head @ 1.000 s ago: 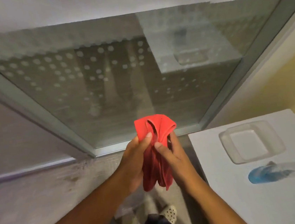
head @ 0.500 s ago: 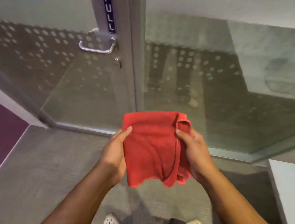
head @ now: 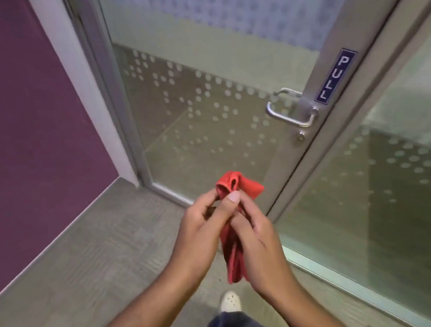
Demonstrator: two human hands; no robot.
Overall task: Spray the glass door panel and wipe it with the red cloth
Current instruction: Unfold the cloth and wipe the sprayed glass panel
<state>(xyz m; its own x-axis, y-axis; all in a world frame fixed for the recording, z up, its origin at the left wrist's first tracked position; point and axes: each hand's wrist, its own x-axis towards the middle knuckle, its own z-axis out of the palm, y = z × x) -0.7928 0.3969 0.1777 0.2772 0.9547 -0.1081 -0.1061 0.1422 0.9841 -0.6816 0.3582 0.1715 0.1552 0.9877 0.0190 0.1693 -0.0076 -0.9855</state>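
I am holding the red cloth (head: 233,231) bunched between 2 hands, in front of the glass door panel (head: 203,116) and below its handle (head: 290,111). My left hand (head: 200,229) is pinching the upper folds; my right hand (head: 258,241) is closing around the hanging length. I am judging the cloth light, soft, limp; best gripped as a folded pad. I am seeing no containers and no spray bottle.

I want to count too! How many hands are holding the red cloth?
2. The left hand pinches the red cloth near its top, and the right hand wraps its lower part, just in front of the glass door.
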